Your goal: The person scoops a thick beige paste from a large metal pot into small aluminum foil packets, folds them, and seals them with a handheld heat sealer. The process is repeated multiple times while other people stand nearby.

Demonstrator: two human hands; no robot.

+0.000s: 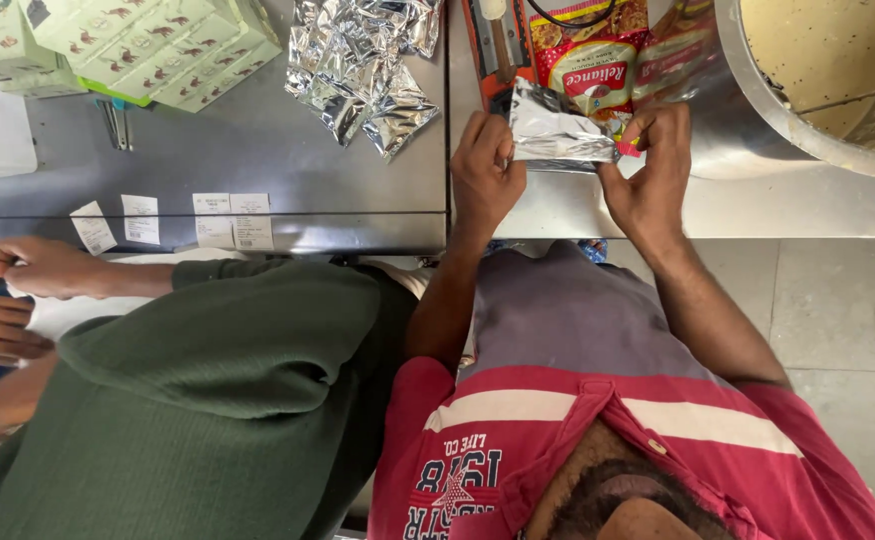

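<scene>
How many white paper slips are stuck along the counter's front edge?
4: paper slips and sit in a row on the steel counter, left of the hands. More may be hidden.

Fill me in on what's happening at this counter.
A person in a red striped shirt holds a silver foil pouch over a steel counter, left hand and right hand pinching its two ends. More foil pouches lie in a pile to the left, near pale green cartons. A large metal pot stands at the right. A co-worker in green stands alongside.
</scene>
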